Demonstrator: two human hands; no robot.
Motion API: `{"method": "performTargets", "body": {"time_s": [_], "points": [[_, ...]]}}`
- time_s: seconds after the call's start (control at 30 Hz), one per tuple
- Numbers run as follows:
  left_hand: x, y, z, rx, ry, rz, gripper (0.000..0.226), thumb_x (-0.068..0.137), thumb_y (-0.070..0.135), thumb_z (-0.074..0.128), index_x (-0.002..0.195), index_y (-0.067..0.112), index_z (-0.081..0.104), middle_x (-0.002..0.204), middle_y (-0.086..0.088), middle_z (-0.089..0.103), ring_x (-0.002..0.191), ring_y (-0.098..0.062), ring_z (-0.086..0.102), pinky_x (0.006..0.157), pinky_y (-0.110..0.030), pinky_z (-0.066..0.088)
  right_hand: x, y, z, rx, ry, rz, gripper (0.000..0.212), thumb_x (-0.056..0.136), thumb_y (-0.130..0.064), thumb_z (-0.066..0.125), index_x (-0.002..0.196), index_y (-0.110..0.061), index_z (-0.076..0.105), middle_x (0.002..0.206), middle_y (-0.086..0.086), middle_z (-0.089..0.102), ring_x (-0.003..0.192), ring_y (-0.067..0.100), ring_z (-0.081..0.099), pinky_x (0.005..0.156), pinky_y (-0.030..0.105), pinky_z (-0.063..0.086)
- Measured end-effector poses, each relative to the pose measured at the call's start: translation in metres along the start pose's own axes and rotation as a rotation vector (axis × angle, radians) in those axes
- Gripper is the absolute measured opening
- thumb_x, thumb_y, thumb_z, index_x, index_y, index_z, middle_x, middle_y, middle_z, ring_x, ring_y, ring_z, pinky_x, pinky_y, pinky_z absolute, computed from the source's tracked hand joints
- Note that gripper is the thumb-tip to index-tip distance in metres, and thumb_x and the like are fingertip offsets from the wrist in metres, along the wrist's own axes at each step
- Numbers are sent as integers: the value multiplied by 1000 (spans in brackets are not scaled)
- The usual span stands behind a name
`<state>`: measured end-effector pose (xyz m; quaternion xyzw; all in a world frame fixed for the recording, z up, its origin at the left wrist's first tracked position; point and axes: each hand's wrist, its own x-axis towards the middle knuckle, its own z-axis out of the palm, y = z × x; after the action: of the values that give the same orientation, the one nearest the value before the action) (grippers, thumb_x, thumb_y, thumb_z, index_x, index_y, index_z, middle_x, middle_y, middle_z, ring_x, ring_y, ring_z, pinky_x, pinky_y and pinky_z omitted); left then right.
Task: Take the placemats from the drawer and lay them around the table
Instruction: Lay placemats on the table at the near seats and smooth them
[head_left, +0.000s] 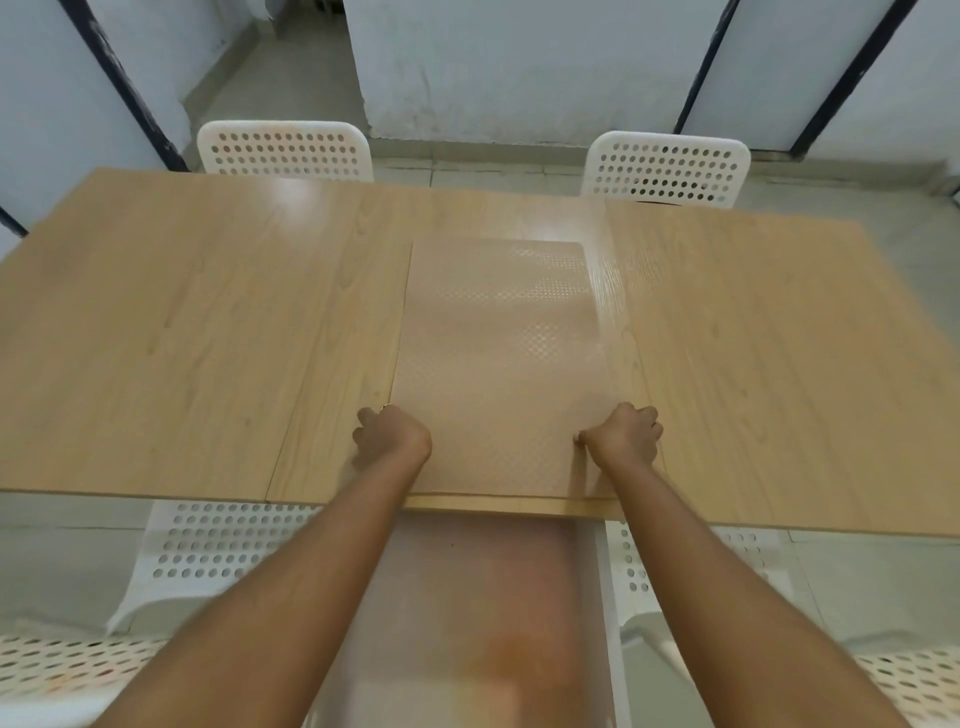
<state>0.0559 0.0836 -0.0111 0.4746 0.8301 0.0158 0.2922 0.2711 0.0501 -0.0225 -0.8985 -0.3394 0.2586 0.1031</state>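
My left grip (393, 434) was closed on the near left edge of the placemats (501, 364), and my right grip (623, 436) was closed on the near right edge, thumb pressed on top and fingers curled at the side. Between the two, the placemats lay flat on the desk (182, 322), a translucent, dotted sheet or stack; I could not tell how many there were. Their near edge sat just inside the desk's front edge, and they ran lengthwise away from me toward the middle of the wooden top. Below that front edge, between my forearms, the drawer (605, 597) stood pulled out, its inside blurred. White perforated chairs (285, 150) stood at the far side of the desk, and more of them at my side, left and right of the drawer.
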Motion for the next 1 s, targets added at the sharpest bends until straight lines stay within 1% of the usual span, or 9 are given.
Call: {"method": "performTargets", "body": {"time_s": [0.27,0.37,0.47,0.57,0.63,0.73,0.83,0.93,1.0], "points": [[-13,7,-3,-69,130,111,39,92,4,41,130,8,48,137,-12,40,123,-31,43,91,-42,43,-9,0,2,-59,186,-126,38,83,-4,57,120,-4,51,131,13,42,119,31,42,92,38,41],[-9,13,-11,-252,126,163,41,90,-1,41,128,14,47,116,-14,59,96,-33,58,70,-35,43,-7,1,-3,113,168,-127,46,83,2,53,128,-9,46,126,12,49,109,32,52,76,36,45],[-6,16,-17,-427,139,244,43,87,-6,36,120,17,53,93,-14,61,68,-25,51,54,-27,35,-2,3,-9,304,81,-94,38,84,3,48,118,-14,49,108,11,63,87,30,60,63,33,46],[-10,16,-25,-675,176,322,38,88,-5,39,109,20,58,94,-11,64,60,-19,47,56,-27,36,5,6,-15,676,-37,-44,31,82,7,49,102,-17,53,109,11,66,81,27,59,70,36,48],[-15,16,-31,-799,159,349,35,89,-3,43,104,25,59,96,-9,64,58,-15,49,56,-28,39,6,10,-27,873,-58,-14,37,82,10,49,107,-16,58,109,8,64,80,21,57,66,32,45],[-20,24,-45,-1262,-14,245,35,90,4,55,121,19,57,99,-6,62,69,-13,58,64,-29,51,4,17,-46,1154,-9,30,44,84,15,46,117,-11,60,104,8,62,85,20,57,65,27,47],[-35,47,-51,-1713,-429,117,55,91,15,60,142,15,39,113,-8,60,87,-24,65,72,-36,59,-5,23,-52,1382,42,41,40,84,17,48,101,-15,62,104,9,61,93,23,56,79,34,51],[-80,82,-28,-1420,-689,278,80,93,11,57,151,35,7,118,0,59,102,-33,61,90,-51,51,-25,39,-49,1448,105,-9,45,83,19,49,85,-24,58,102,9,59,95,22,54,74,29,47],[-113,107,-9,-1295,-754,376,82,94,5,52,149,42,4,124,-3,57,96,-29,62,85,-48,52,-38,58,-48,1480,129,-38,42,85,18,47,88,-23,56,104,4,59,92,17,56,73,27,46]]}}
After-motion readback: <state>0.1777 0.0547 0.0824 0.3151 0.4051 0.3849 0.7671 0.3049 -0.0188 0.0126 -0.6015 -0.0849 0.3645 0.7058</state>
